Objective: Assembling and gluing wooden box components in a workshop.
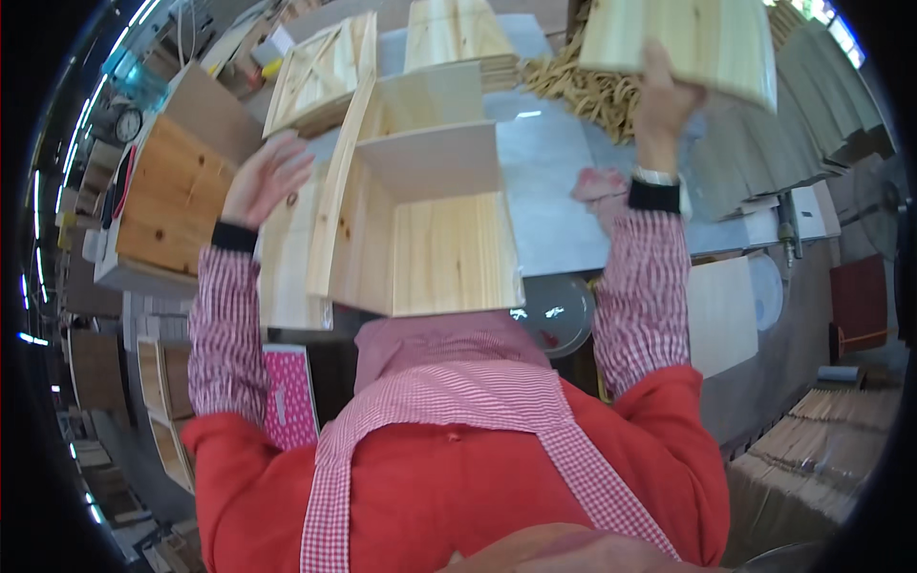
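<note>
An open wooden box (449,253) with pale inner walls sits on the table in front of my body. My left hand (270,180) is raised beside the box's left side, its fingers apart and nothing in them. At the upper right, my right hand (664,100) grips the near edge of a flat pale wooden panel (683,43). The panel is lifted over a heap of tan curled strips (597,91). A long wooden board (287,258) lies under the left side of the box.
Wooden panels stand stacked (457,33) at the table's far side, with framed wooden pieces (323,72) to their left. A pink cloth (602,184) lies on the light blue tabletop (544,220). A round bowl (552,315) sits by the near edge. Greyish sheets (764,143) are piled at right.
</note>
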`<state>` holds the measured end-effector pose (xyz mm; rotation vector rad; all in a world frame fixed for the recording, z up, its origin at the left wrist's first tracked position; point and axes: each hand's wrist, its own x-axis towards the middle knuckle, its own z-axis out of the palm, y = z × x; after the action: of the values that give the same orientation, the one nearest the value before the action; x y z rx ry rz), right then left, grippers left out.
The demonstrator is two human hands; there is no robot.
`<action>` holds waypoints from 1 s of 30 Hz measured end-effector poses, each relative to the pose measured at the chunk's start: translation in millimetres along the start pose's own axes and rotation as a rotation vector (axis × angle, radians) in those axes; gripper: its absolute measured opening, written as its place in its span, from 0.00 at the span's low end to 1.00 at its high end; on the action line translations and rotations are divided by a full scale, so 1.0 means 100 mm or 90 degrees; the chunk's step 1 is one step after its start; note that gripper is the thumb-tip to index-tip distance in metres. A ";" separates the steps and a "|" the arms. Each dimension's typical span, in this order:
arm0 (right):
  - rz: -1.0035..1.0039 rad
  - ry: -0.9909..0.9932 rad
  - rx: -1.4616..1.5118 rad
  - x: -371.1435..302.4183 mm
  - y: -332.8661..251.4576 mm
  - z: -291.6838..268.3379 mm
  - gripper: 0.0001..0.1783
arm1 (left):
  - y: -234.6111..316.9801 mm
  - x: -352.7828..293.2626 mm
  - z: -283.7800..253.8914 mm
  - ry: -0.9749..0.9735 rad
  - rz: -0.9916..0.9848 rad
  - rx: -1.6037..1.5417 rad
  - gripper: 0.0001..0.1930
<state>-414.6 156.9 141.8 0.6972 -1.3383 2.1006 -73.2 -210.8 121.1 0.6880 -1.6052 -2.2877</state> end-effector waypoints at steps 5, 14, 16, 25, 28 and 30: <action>0.078 -0.091 -0.181 -1.23 -0.61 -0.90 0.24 | 0.24 0.71 0.38 0.034 0.034 0.222 0.29; 0.383 -0.216 -0.167 -2.07 -0.71 -1.30 0.26 | 0.40 1.48 0.81 -0.002 -0.056 0.529 0.27; 0.385 -0.213 -0.161 -2.13 -0.61 -1.26 0.26 | 0.38 1.55 0.89 -0.008 -0.064 0.572 0.25; 0.354 -0.277 -0.146 -2.13 -0.55 -1.07 0.25 | 0.34 1.79 0.78 -0.050 -0.088 0.669 0.17; 0.335 -0.299 -0.156 -2.10 -0.65 -1.00 0.22 | 0.38 1.79 0.68 -0.048 -0.081 0.683 0.17; 0.333 -0.317 -0.172 -2.09 -0.71 -0.97 0.18 | 0.39 1.74 0.71 -0.043 -0.063 0.681 0.18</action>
<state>-229.1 235.4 9.4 0.8555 -2.2352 2.1334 -260.6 -248.6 137.9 0.8879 -2.8445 -1.3385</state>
